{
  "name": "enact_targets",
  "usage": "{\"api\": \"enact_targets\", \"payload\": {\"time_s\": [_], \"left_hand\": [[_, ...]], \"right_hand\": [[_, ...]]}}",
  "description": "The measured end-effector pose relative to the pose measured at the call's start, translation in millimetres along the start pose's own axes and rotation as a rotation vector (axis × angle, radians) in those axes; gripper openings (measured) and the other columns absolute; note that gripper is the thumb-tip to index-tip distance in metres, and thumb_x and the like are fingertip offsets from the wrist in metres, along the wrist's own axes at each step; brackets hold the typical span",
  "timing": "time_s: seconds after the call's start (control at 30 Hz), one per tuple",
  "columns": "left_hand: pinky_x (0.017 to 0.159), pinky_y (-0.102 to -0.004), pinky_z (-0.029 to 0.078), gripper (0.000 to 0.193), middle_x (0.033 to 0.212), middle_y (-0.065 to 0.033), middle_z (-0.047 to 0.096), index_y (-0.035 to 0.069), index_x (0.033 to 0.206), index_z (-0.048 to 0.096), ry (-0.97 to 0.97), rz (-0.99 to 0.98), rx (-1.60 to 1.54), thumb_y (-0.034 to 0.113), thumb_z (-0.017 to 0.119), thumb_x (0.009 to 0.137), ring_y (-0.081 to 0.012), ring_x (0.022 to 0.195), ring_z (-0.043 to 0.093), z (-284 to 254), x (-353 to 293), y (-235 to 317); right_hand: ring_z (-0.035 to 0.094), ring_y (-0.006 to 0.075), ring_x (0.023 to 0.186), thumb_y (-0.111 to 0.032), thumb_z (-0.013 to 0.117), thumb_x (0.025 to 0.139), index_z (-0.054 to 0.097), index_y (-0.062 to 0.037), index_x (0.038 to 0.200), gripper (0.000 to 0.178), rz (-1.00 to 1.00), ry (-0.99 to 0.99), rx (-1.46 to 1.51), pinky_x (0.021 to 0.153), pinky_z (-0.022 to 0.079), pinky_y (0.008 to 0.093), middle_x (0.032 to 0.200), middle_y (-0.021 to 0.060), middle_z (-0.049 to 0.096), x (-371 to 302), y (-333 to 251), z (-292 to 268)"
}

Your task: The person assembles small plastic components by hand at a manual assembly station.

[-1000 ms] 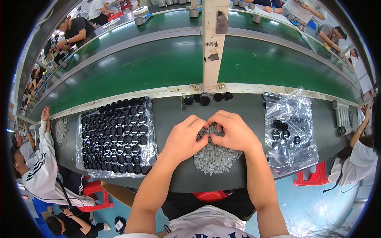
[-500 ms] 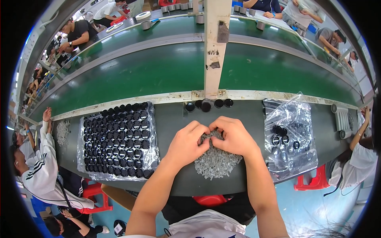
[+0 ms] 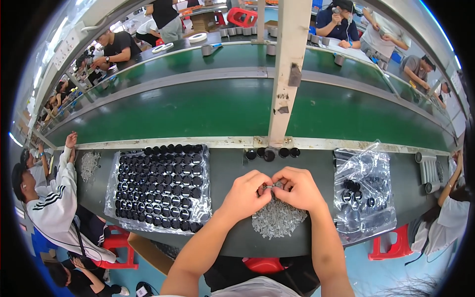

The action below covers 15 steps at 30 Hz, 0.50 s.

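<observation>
A heap of small grey plastic pieces [image 3: 278,220] lies on the dark table in front of me. Over its far edge, my left hand [image 3: 249,192] and my right hand [image 3: 301,188] meet fingertip to fingertip. Each hand is closed in a pinch, and a small grey piece [image 3: 269,186] shows between them. Its exact shape is too small to make out. Just beyond my hands, several round black caps [image 3: 269,155] sit in a loose row by the post's foot.
Left of my arms, a plastic-wrapped tray [image 3: 111,198] carries rows of black caps [image 3: 158,185]. A clear bag [image 3: 366,215] with a few caps lies right, grey tubes [image 3: 429,172] beyond. A pale post [image 3: 283,99] rises before a green conveyor [image 3: 198,109]. Co-workers sit both sides.
My hands have come up from among the grey pieces, and their fingertips now pinch together above the heap. The whole view has tilted upward a little.
</observation>
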<state>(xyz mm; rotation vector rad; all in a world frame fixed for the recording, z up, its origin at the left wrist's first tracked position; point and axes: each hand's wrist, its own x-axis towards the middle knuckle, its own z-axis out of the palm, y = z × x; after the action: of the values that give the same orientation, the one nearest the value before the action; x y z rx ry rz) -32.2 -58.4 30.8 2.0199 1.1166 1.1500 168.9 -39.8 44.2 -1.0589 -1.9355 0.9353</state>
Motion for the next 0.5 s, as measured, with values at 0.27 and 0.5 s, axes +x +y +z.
{"api": "enact_targets", "payload": {"time_s": [0.27, 0.5], "left_hand": [[0.055, -0.0233, 0.055, 0.016, 0.088, -0.0066, 0.065, -0.001, 0.095, 0.068, 0.006, -0.075, -0.138, -0.002, 0.074, 0.080, -0.0096, 0.070, 0.065, -4.3, 1.2, 3.9], [0.056, -0.0226, 0.054, 0.016, 0.088, -0.0058, 0.064, 0.000, 0.095, 0.068, 0.016, -0.083, -0.136, -0.003, 0.073, 0.080, -0.0086, 0.070, 0.064, -3.8, 2.6, 4.1]], "right_hand": [[0.055, 0.0021, 0.064, 0.002, 0.075, 0.079, 0.071, 0.0034, 0.097, 0.018, 0.086, -0.018, 0.155, 0.056, 0.046, 0.0197, 0.074, 0.0002, 0.061, 0.7, -1.8, -2.0], [0.058, 0.0025, 0.060, 0.000, 0.076, 0.083, 0.070, 0.0040, 0.098, 0.016, 0.100, -0.056, 0.180, 0.054, 0.046, 0.0194, 0.072, 0.0014, 0.065, 0.9, -3.7, -5.5]]}}
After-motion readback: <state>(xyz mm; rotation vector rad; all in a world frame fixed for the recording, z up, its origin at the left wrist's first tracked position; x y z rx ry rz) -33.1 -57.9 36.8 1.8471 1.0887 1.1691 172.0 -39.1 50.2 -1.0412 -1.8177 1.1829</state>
